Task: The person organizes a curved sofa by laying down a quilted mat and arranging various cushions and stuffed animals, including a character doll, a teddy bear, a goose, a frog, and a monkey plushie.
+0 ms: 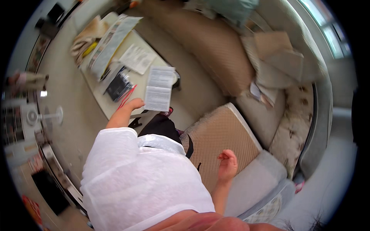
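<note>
My left hand (136, 103) is at the near end of the white table (99, 95), its fingers closed at the lower left edge of an open printed booklet (159, 89). The booklet's lower part reaches past the table's edge. Just left of this hand, a red cord (127, 97) lies beside a dark item in clear plastic (118, 86). My right hand (228, 163) hangs over the quilted brown seat cover (219, 135), fingers loosely curled, with nothing seen in it. Printed sheets (137, 59) lie further up the table.
A long patterned packet (112, 47), a striped cloth (83, 46) and a yellow item (89, 49) are at the table's far end. A sofa (202, 37) with cushions (273, 43) curves around the right. At the left stand a white fan (33, 117) and another person (24, 79).
</note>
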A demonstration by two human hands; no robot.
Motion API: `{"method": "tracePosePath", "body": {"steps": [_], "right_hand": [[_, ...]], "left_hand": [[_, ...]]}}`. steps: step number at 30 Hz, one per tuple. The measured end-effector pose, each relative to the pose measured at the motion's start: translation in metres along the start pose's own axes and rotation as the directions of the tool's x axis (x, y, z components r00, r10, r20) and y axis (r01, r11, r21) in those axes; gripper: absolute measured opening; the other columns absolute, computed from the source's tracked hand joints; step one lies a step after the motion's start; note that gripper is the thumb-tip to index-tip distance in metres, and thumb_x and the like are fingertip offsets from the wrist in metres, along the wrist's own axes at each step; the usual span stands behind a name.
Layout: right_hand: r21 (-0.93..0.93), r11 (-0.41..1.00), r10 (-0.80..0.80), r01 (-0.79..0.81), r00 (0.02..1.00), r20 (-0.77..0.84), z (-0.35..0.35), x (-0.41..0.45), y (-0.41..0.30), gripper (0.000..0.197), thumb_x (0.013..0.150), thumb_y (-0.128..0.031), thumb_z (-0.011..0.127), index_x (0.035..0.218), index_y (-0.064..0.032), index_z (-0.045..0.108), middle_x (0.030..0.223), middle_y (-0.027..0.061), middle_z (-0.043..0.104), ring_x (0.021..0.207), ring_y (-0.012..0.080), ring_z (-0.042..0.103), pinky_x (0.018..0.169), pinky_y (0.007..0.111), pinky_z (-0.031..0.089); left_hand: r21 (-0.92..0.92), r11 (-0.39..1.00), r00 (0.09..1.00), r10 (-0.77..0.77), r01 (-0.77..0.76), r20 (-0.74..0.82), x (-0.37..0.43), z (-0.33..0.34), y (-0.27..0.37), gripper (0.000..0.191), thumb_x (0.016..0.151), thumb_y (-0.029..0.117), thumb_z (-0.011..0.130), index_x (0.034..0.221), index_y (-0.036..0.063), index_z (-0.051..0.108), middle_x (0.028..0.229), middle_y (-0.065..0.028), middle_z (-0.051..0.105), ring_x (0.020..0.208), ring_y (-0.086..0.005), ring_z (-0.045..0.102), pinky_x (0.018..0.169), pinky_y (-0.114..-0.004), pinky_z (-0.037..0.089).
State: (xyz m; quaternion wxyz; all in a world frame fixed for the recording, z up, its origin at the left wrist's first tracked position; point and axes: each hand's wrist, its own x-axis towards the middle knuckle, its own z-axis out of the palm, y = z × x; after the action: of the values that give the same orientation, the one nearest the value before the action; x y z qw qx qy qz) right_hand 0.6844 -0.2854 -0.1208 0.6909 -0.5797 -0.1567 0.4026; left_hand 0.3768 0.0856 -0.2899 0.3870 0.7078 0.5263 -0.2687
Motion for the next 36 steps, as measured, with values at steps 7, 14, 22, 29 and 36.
{"method": "tracePosePath", "body": {"steps": [7, 14, 22, 29, 36], "right_hand": [[0.446, 0.879, -0.343, -0.17, 0.422, 0.839, 0.237, 0.075, -0.111, 0.048, 0.085, -0.045, 0.04, 0.087, -0.0008, 0.06, 0.095, 0.0142, 0.056, 0.084, 0.0258, 0.046, 0.071, 0.035, 0.038], [0.375, 0.762, -0.306, -0.528, 0.217, 0.927, 0.385, 0.107, -0.061, 0.049, 0.086, -0.045, 0.037, 0.092, -0.0019, 0.058, 0.095, 0.0136, 0.054, 0.087, 0.0267, 0.045, 0.075, 0.039, 0.035], [0.266, 0.766, -0.202, -0.585, 0.174, 0.964, 0.494, 0.114, -0.028, 0.05, 0.081, -0.053, 0.04, 0.089, -0.0067, 0.057, 0.091, 0.0094, 0.052, 0.082, 0.0223, 0.045, 0.07, 0.036, 0.037], [0.161, 0.77, -0.18, -0.617, 0.032, 0.983, 0.525, 0.135, -0.01, 0.052, 0.079, -0.055, 0.043, 0.087, -0.0052, 0.055, 0.088, 0.0083, 0.051, 0.077, 0.0222, 0.045, 0.067, 0.032, 0.037], [0.182, 0.814, -0.079, -0.552, 0.204, 0.976, 0.542, 0.139, -0.001, 0.053, 0.08, -0.055, 0.042, 0.088, -0.0043, 0.055, 0.088, 0.0085, 0.051, 0.078, 0.0216, 0.046, 0.062, 0.032, 0.038]], "left_hand": [[-0.258, 0.965, 0.968, -0.111, 0.052, -0.223, 0.018, 0.014, -0.154, 0.032, 0.071, 0.027, 0.051, 0.086, 0.0, 0.061, 0.09, -0.0224, 0.058, 0.087, -0.0328, 0.056, 0.077, -0.039, 0.043], [-0.642, 0.74, 0.784, -0.514, 0.201, -0.348, 0.045, -0.038, -0.224, 0.047, 0.072, 0.029, 0.053, 0.11, 0.0022, 0.048, 0.105, -0.0214, 0.053, 0.099, -0.0347, 0.05, 0.084, -0.039, 0.04], [-0.743, 0.661, 0.728, -0.561, 0.107, -0.394, 0.068, -0.064, -0.287, 0.048, 0.076, 0.029, 0.054, 0.113, 0.0006, 0.046, 0.111, -0.0192, 0.05, 0.104, -0.0292, 0.048, 0.087, -0.035, 0.038], [-0.821, 0.531, 0.76, -0.617, 0.21, -0.205, 0.055, -0.002, -0.326, 0.05, 0.077, 0.031, 0.051, 0.116, 0.0013, 0.043, 0.117, -0.0195, 0.046, 0.11, -0.0303, 0.043, 0.092, -0.036, 0.035], [-0.917, 0.384, 0.647, -0.727, 0.106, -0.23, 0.094, -0.016, -0.346, 0.057, 0.076, 0.032, 0.054, 0.119, -0.0015, 0.038, 0.117, -0.0194, 0.046, 0.11, -0.028, 0.043, 0.091, -0.034, 0.036]]}}
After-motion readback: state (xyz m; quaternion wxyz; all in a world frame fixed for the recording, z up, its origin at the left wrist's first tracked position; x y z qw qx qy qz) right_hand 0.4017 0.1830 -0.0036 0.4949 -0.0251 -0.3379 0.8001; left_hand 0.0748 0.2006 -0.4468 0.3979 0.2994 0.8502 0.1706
